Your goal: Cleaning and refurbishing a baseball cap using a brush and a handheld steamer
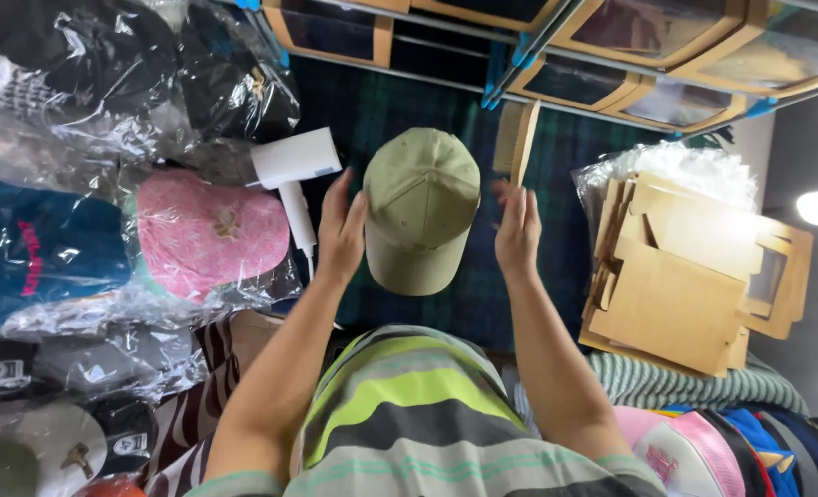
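Head view, one frame, logged remotely, left to right.

Far left: bagged caps (pixel 69 110) in clear plastic fill the upper-left and left edge, dark ones on top, a teal one (pixel 41 248) below. Next right, a pink cap (pixel 208 232) in its bag, left of centre. A white dryer (pixel 294 166) lies just beside it, handle pointing down the frame.

Left hand (pixel 340 230): fingers straight and together, palm flat against the left side of the green cap (pixel 420 207). I read it as touching, not gripping.

The green cap sits at frame centre on the dark plaid cloth (pixel 372 101), unbagged. Long axis runs up and down the frame; crown toward the top, brim toward the bottom, that is, toward the wearer's striped shirt (pixel 400 414).

Right hand (pixel 518 232): just right of the cap, apart from it, with fingers pinched narrow on a thin card strip (pixel 525 143) that stands up toward the top of the frame.

Right of that, a stack of flat cardboard blanks (pixel 685 276) with window cut-outs, resting on plastic. Assembled window boxes (pixel 602 78) line the rack along the top edge. More caps at lower right (pixel 703 451).

Progress, my judgement: early. The cap is laid out and steadied; it is in no box or bag yet, and the card piece is not in or under it. Everything past positioning looks undone.
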